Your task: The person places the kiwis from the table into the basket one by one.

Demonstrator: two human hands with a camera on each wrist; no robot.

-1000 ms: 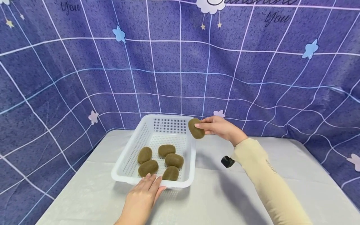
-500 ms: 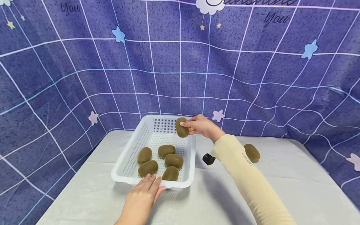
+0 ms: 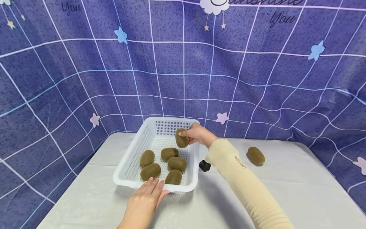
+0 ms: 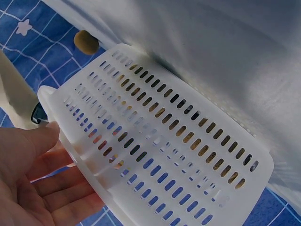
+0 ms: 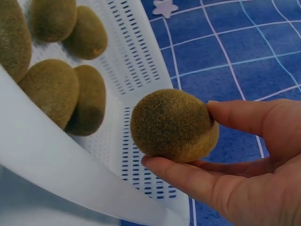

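A brown, fuzzy kiwi [image 3: 182,138] is pinched between the thumb and fingers of my right hand [image 3: 198,133], over the back right part of the white plastic basket [image 3: 197,171]. In the right wrist view the held kiwi [image 5: 171,125] stands out in front of the slotted basket wall. Several more kiwis lie on the basket floor, among them one kiwi [image 3: 177,163] near the right wall. My left hand [image 3: 144,198] grips the basket's near rim, its thumb and fingers on either side of it in the left wrist view.
Another kiwi [image 3: 256,156] lies on the white-covered table [image 3: 291,178], right of the basket. A black wrist device [image 3: 204,165] hangs below the right cuff. The blue gridded curtain [image 3: 223,79] rises behind the table.
My right hand has carried the kiwi left across the basket's right rim, then lower inside it. The kiwi on the table has come out from behind the sleeve. The left hand keeps still.
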